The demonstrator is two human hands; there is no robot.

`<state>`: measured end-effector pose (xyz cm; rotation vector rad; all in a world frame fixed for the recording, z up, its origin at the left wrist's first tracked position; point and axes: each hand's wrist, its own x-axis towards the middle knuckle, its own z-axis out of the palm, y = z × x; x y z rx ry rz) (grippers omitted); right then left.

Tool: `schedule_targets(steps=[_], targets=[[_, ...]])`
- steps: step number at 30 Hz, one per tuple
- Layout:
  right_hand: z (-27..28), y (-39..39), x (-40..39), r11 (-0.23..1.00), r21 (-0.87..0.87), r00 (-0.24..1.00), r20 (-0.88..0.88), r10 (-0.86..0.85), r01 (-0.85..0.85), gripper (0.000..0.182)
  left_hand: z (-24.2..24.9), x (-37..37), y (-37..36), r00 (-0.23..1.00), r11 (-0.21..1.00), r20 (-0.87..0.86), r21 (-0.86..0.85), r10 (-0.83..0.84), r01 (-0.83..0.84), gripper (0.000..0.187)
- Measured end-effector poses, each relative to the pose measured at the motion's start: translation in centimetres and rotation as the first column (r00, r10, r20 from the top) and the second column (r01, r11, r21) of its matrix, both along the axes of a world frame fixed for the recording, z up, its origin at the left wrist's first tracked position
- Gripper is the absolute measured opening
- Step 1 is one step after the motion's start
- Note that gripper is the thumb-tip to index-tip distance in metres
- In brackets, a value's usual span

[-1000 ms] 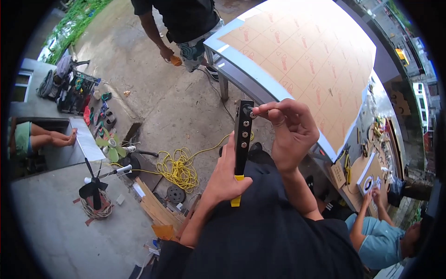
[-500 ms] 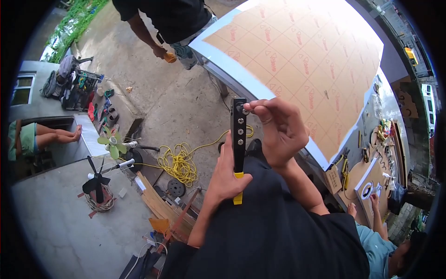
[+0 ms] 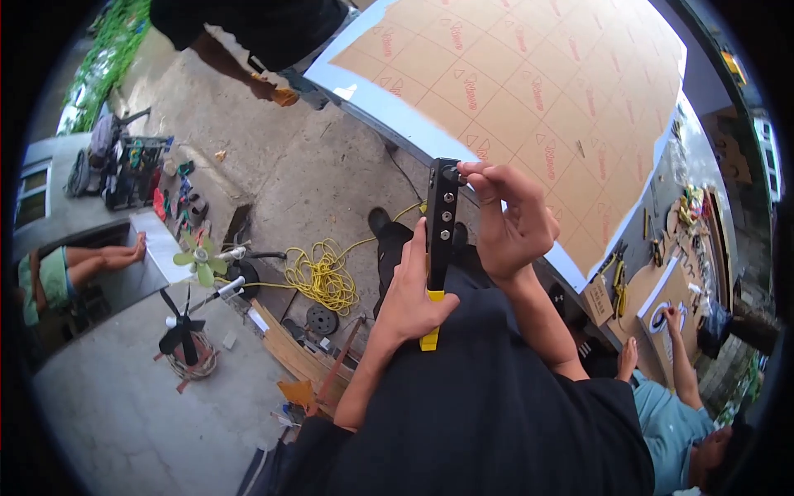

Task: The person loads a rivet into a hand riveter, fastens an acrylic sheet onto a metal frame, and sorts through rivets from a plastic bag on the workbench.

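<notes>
A long black bar [image 3: 440, 256] with several metal hex fittings along one face and a yellow lower end stands roughly upright before my torso. My left hand [image 3: 407, 298] is wrapped round its lower part, thumb across the yellow section and fingers along the side. At the bar's upper end, the thumb and fingertips of my right hand [image 3: 517, 219] are pinched together beside a dark round fitting. Whatever small thing those fingertips grip is too small to make out.
A table with a brown paper-covered sheet [image 3: 496, 74] rises ahead right. A person in black [image 3: 256, 33] stands beside it, and another in teal [image 3: 670, 422] works at lower right. Yellow cord [image 3: 321, 277] lies coiled on the concrete floor, near a fan [image 3: 184, 335].
The bar and both hands appear farther right in view as the camera shifts. My right fingertips stay by the bar's upper end. The person in black appears farther left.
</notes>
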<state>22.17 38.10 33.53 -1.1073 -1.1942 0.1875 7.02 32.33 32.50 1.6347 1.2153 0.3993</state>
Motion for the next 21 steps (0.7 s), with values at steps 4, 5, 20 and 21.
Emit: schedule_targets(steps=[4, 5, 20, 21], targets=[[-0.9, 1.3, 0.1, 0.994, -0.041, 0.99, 0.099, -0.096, 0.1, 0.016, -1.5, -0.9, 2.9, 0.99, 0.992, 0.131, -0.103, -0.058, 0.071, 0.099], [-1.3, 1.8, -0.1, 0.989, -0.059, 0.98, 0.157, -0.127, 0.137, 0.016, -2.1, -1.4, 3.7, 0.981, 0.99, 0.183, -0.111, -0.066, 0.087, 0.099], [-6.0, 10.3, -11.5, 0.849, -0.459, 0.57, -0.636, -0.521, 0.264, 0.013, -5.2, -12.3, 18.0, 0.909, 0.903, 0.294, -0.226, -0.295, 0.366, 0.104], [-6.5, 10.3, -11.8, 0.837, -0.479, 0.556, -0.634, -0.537, 0.264, 0.012, -6.1, -13.2, 18.8, 0.863, 0.828, 0.461, -0.386, -0.208, 0.406, 0.096]])
